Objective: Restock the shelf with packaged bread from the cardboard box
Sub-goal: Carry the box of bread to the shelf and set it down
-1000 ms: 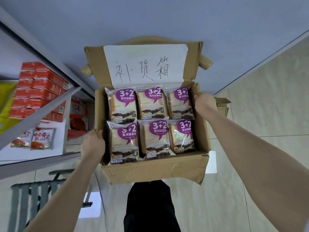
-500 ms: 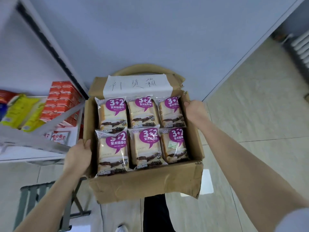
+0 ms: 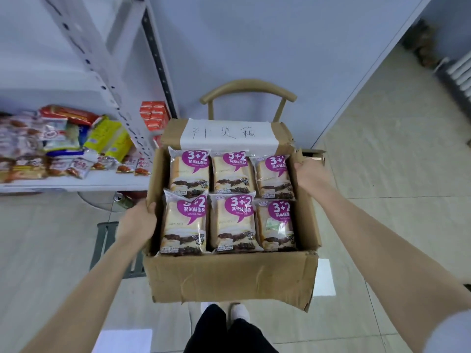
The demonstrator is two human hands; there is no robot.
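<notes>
An open cardboard box (image 3: pixel 229 278) with a white handwritten label on its back flap hangs in front of me, off the floor. Inside lie several packs of bread (image 3: pixel 230 222) with purple "3+2" labels, in two rows. My left hand (image 3: pixel 137 220) grips the box's left wall with the thumb over the rim. My right hand (image 3: pixel 309 175) grips the right wall near the back corner. The white shelf (image 3: pixel 76 186) stands at the left, its board crowded with snack packets.
A tan chair (image 3: pixel 248 93) stands behind the box against the pale wall. A grey metal stool (image 3: pixel 107 240) sits on the tiled floor under my left arm. Red cartons (image 3: pixel 153 118) are stacked by the perforated shelf upright. A radiator (image 3: pixel 458 75) is at far right.
The box has stayed in both hands while the view pulled up and back from the shelf. The chair's backrest and the packed shelf board have come into view.
</notes>
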